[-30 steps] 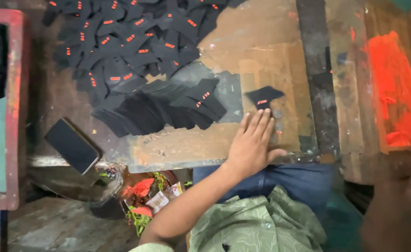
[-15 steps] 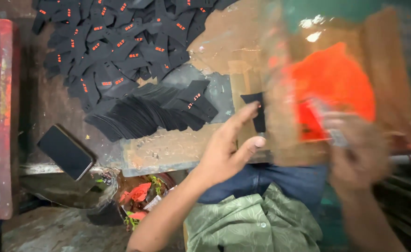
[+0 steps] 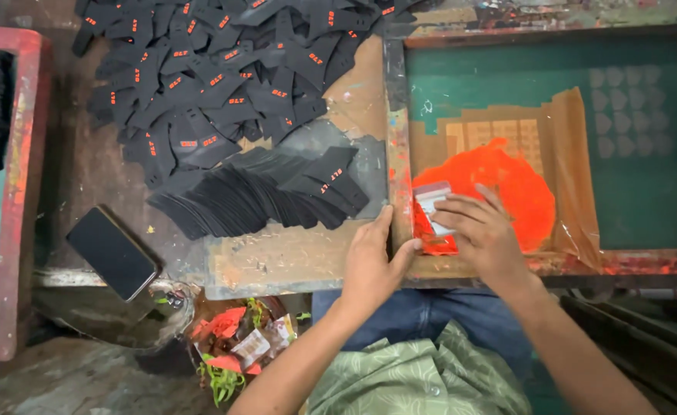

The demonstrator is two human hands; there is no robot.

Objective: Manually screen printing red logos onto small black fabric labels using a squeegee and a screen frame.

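I see my left hand (image 3: 373, 265) laid flat, fingers together, pressed on the near-left corner of the screen frame (image 3: 397, 138), thumb on the frame's near edge. My right hand (image 3: 480, 230) sits inside the frame, pinching a small pale card scraper (image 3: 430, 201) with a red top edge, at the left edge of the orange ink patch (image 3: 507, 184) on the green mesh. Left of the frame, a fanned stack of black pieces (image 3: 254, 200); farther off, a heap of black pieces with small orange marks (image 3: 223, 69). Black phone (image 3: 112, 252) near left; crumpled red and white wrappers (image 3: 242, 338) below the table edge.
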